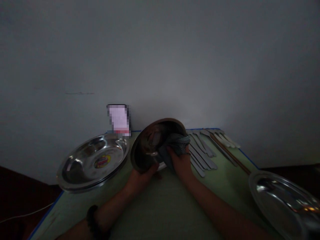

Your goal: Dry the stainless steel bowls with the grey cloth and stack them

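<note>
My left hand (142, 178) grips the lower rim of a tilted steel bowl (147, 146), holding it up off the table with its inside turned toward me. My right hand (181, 163) is closed on a grey checked cloth (176, 141) and presses it against the inside of the bowl at its right side. A dark band sits on my left wrist.
A pale green table (162, 206) with a blue edge stands against a grey wall. A stack of steel plates (92, 161) lies at the left, another steel plate (285, 200) at the right. Several spoons (202, 153) and chopsticks (231, 155) lie behind the bowl. A blurred upright screen (119, 120) leans on the wall.
</note>
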Available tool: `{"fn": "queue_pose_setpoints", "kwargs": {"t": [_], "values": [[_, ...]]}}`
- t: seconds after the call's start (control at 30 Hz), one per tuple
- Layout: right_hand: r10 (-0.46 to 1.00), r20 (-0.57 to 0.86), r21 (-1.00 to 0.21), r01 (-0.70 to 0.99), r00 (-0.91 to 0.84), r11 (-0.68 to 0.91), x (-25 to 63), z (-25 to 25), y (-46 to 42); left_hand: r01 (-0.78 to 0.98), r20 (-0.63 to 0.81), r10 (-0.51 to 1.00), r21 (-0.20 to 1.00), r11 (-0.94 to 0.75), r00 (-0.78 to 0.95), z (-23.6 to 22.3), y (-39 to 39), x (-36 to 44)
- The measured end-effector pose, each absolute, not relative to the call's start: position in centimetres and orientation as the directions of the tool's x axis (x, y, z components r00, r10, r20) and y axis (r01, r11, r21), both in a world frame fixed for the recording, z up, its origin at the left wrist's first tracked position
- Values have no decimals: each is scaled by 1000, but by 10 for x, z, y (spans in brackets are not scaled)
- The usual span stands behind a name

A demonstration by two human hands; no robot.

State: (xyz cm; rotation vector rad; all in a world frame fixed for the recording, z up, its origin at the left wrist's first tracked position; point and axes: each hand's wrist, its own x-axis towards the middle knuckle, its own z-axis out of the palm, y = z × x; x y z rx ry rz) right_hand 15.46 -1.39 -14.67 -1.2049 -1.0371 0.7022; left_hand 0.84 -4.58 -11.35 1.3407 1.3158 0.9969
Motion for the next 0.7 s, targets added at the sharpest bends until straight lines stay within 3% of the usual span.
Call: {"fn": "queue_pose_setpoints", "kwargs": {"t": [0.17,0.37,0.57,0.7], "values": [[859,339,-939,89,383,331,160,-148,-8,221,-99,995,970,100,-15,-115,-48,9],[819,400,-914,121,412,386,166,-147,-3,16,-103,993,994,104,-50,-121,-52,8],[819,391,-920,182,419,346,167,-143,-5,-14,149,983,988,-152,-104,-132,-49,-1],[864,339,-939,197,372,283,167,-144,-3,17,113,993,993,-113,12,-120,-54,5]]}}
